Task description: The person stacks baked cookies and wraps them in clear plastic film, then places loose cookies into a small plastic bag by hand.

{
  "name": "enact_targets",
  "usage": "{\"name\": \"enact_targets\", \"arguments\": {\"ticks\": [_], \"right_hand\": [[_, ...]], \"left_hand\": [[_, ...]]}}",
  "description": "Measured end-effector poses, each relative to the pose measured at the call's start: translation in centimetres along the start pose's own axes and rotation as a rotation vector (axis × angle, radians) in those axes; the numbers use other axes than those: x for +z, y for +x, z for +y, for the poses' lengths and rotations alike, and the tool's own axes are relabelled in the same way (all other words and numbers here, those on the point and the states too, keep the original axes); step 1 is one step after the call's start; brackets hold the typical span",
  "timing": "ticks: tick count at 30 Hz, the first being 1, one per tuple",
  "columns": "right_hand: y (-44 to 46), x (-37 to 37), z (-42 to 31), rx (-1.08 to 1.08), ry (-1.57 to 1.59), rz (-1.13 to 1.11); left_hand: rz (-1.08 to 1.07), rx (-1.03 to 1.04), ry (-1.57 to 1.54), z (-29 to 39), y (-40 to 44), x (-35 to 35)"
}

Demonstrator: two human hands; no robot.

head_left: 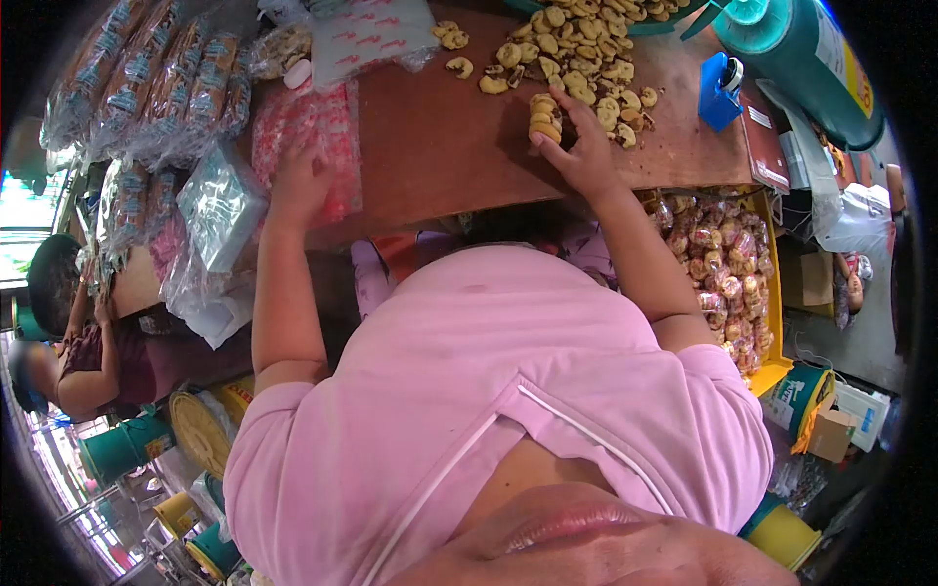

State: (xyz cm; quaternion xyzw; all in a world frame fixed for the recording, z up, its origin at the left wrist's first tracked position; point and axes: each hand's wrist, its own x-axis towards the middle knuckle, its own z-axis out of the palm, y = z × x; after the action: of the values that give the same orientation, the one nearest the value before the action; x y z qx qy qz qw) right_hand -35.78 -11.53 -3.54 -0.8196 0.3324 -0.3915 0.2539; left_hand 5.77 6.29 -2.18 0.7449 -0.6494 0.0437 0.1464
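Note:
A short stack of round cookies [544, 119] is held between the thumb and fingers of my right hand [583, 151], just above the table. Behind it spreads a loose pile of the same yellow-brown cookies [576, 49], some with dark filling. On the left, my left hand [301, 181] rests over a pile of red-and-white printed plastic bags [337, 122]. Its fingers look stretched over the bags, slightly blurred, and no separate bag shows in them. Clear printed plastic packs [371, 39] lie just beyond.
Wrapped brown packs [147, 78] are heaped at the far left. A yellow crate [772, 342] of bagged cookies stands by my right arm. A blue tape dispenser [721, 93] and a green container [801, 59] are at the back right. Another person [98, 371] is at the left.

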Motion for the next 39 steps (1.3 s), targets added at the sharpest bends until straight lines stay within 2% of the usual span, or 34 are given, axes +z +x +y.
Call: {"name": "enact_targets", "arguments": {"ticks": [3, 6, 9, 12, 14, 19, 23, 26, 28, 29, 31, 35, 39], "right_hand": [[-0.1, 0.0, 0.0, -0.018, -0.023, 0.013], [0.1, -0.3, -0.8, -0.010, -0.013, 0.005], [0.0, -0.1, -0.6, -0.031, -0.013, 0.011], [-0.1, -0.2, -0.5, -0.042, -0.030, 0.020], [0.0, -0.2, -0.4, -0.046, -0.032, 0.022], [0.1, -0.3, -0.6, -0.067, -0.008, 0.010], [0.0, -0.6, -1.4, -0.046, -0.035, 0.022], [0.1, -0.3, -0.9, -0.089, -0.040, 0.038], [0.2, -0.5, -1.3, -0.064, -0.007, 0.017], [0.2, -0.5, -1.5, -0.051, 0.009, 0.006], [0.1, -0.4, -1.3, -0.052, 0.003, 0.021], [0.1, -0.5, -1.6, -0.019, 0.003, 0.015], [0.2, -0.3, -0.6, -0.058, -0.005, 0.018]], "left_hand": [[-0.008, -0.121, -0.220, -1.3, -0.3, 1.2], [-0.036, -0.063, 0.037, 2.2, -0.2, -1.7], [0.006, -0.036, 0.096, 1.8, -0.3, -0.7], [0.057, -0.078, -0.145, 0.0, -0.1, -0.1], [0.044, -0.066, -0.151, -0.8, 0.1, -0.2], [0.011, -0.179, 0.038, 2.6, 0.1, -2.3], [0.128, -0.064, 0.006, -2.4, 0.7, 1.3], [0.083, -0.034, -0.023, -3.9, 1.4, 1.2], [0.019, -0.071, 0.069, -2.4, 1.6, -0.2], [-0.012, -0.106, 0.170, 0.6, 1.5, -1.8], [-0.019, -0.141, 0.192, 1.7, 1.6, -2.4], [0.033, -0.079, -0.038, -5.1, 2.9, 1.4], [0.027, -0.029, -0.012, -4.9, 3.0, 0.8]]}}
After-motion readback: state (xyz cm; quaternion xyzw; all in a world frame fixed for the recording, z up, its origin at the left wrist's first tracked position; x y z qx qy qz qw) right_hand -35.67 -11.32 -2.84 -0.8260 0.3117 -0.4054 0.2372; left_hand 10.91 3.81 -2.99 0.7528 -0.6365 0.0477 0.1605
